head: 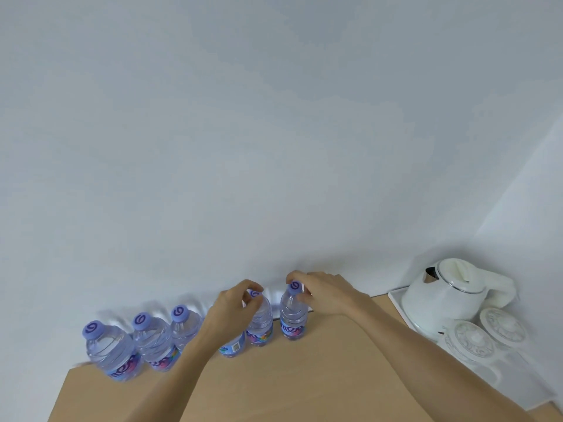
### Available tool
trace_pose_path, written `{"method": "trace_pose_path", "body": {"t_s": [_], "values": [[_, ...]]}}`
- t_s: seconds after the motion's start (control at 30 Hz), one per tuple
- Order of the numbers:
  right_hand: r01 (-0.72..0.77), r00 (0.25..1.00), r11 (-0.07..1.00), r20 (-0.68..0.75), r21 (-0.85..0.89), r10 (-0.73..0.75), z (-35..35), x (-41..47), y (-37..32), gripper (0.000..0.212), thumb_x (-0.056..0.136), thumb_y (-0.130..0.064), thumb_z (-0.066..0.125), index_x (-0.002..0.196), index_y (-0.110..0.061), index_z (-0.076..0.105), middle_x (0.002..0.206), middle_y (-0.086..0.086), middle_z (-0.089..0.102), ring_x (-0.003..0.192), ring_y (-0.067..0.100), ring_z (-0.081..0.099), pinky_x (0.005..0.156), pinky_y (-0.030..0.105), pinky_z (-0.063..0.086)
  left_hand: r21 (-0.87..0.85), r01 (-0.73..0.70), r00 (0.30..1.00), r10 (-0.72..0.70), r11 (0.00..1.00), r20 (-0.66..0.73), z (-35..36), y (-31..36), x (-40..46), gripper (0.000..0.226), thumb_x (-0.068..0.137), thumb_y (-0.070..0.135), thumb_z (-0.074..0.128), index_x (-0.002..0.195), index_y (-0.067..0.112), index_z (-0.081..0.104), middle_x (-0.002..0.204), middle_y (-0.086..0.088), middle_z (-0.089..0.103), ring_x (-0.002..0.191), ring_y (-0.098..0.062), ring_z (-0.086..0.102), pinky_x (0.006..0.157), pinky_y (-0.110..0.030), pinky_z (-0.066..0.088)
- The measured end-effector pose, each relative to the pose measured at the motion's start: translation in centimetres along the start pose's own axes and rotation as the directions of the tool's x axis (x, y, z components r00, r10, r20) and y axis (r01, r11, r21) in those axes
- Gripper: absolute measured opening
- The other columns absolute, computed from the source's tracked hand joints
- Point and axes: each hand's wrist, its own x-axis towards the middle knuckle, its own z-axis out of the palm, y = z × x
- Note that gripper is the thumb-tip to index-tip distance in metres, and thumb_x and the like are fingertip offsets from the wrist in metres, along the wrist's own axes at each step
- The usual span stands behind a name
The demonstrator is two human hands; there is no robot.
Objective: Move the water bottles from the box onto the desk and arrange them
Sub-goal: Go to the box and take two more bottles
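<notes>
Six bottles stand in a row along the wall at the back of the desk. My left hand pinches the fifth bottle by its cap, my right hand grips the sixth bottle at the neck. No box in view, so I can't tell what's left. Open desk in front; kettle and tray crowd the right.

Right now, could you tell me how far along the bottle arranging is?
Four bottles, from the leftmost onward, already stand in a row along the wall on the desk. The left hand grips a fifth bottle by its neck and the right hand a sixth bottle. The box is out of view, so any remainder is unknown.
</notes>
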Motion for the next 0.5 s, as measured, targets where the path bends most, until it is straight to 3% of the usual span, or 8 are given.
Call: {"method": "trace_pose_path", "body": {"t_s": [0.1, 0.2, 0.27, 0.37, 0.5], "values": [[-0.048, 0.988, 0.999, -0.149, 0.023, 0.051, -2.0, -1.9, -0.1, 0.025, 0.098, -0.038, 0.044, 0.123, -0.04, 0.045, 0.097, -0.014, 0.059, 0.087, 0.015, 0.055, 0.071, 0.032, 0.036, -0.015, -0.054, 0.999, 0.054, 0.998, -0.003, -0.4, 1.2, -0.9, 0.014, 0.093, 0.033, 0.057, 0.085, 0.044, 0.063, 0.075, 0.015, 0.063, 0.057, -0.005, 0.054, 0.062, -0.024, 0.047], [-0.095, 0.949, 0.993, -0.294, 0.071, 0.112, -4.6, -4.6, -0.3, 0.02, 0.098, -0.042, 0.045, 0.117, -0.042, 0.048, 0.088, -0.018, 0.058, 0.078, 0.009, 0.054, 0.071, 0.031, 0.038, -0.072, -0.115, 0.993, 0.118, 0.991, 0.029, -0.9, 3.6, -1.4, 0.014, 0.093, 0.03, 0.059, 0.084, 0.037, 0.066, 0.069, 0.01, 0.063, 0.051, -0.007, 0.051, 0.062, -0.027, 0.049], [-0.114, 0.907, 0.99, -0.398, 0.081, 0.137, -6.3, -6.8, -0.5, 0.017, 0.097, -0.043, 0.047, 0.114, -0.043, 0.05, 0.085, -0.018, 0.058, 0.074, 0.006, 0.055, 0.068, 0.03, 0.04, -0.129, -0.169, 0.984, 0.175, 0.977, 0.037, -1.3, 5.9, -1.6, 0.012, 0.093, 0.028, 0.06, 0.086, 0.032, 0.068, 0.065, 0.008, 0.062, 0.05, -0.01, 0.049, 0.061, -0.031, 0.049], [-0.137, 0.838, 0.982, -0.514, 0.129, 0.185, -8.5, -10.2, -0.8, 0.014, 0.096, -0.044, 0.048, 0.11, -0.043, 0.052, 0.083, -0.02, 0.059, 0.074, 0.003, 0.057, 0.067, 0.027, 0.042, -0.214, -0.278, 0.956, 0.291, 0.937, 0.035, -1.7, 9.5, -1.8, 0.011, 0.094, 0.026, 0.06, 0.088, 0.031, 0.069, 0.063, 0.01, 0.062, 0.051, -0.01, 0.049, 0.054, -0.023, 0.044], [-0.116, 0.75, 0.976, -0.628, 0.183, 0.207, -11.0, -15.4, -1.3, 0.012, 0.096, -0.043, 0.052, 0.106, -0.04, 0.057, 0.08, -0.02, 0.06, 0.078, 0.006, 0.059, 0.069, 0.032, 0.049, -0.313, -0.39, 0.907, 0.42, 0.866, 0.032, -1.8, 13.9, -3.0, 0.012, 0.094, 0.029, 0.06, 0.089, 0.032, 0.07, 0.068, 0.006, 0.063, 0.058, -0.013, 0.057, 0.059, -0.022, 0.048]]}}
